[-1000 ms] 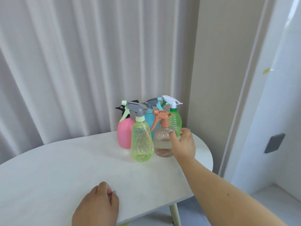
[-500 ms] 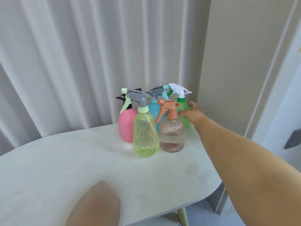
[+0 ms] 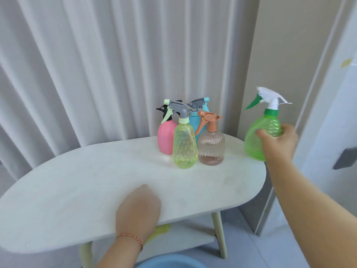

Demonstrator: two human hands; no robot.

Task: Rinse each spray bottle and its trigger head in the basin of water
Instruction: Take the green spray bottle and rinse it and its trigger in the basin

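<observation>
My right hand (image 3: 278, 141) grips a green spray bottle (image 3: 258, 140) with a white and green trigger head, held in the air past the table's right end. On the white oval table (image 3: 96, 182) stand a yellow-green bottle (image 3: 185, 146) with a grey head, a clear brown bottle (image 3: 211, 147) with an orange head, a pink bottle (image 3: 165, 137) with a black head, and behind them a blue bottle (image 3: 195, 119). My left hand (image 3: 138, 207) rests on the table's near edge, fingers curled down. The blue basin's rim (image 3: 170, 263) shows at the bottom edge.
White curtains (image 3: 96, 64) hang behind the table. A beige wall and a white door frame (image 3: 316, 84) stand close on the right. A lower shelf (image 3: 183, 236) with something yellow-green on it lies under the tabletop.
My right hand took hold of the green bottle behind the group and lifted it out to the right, off the table. The left hand stayed on the near edge.
</observation>
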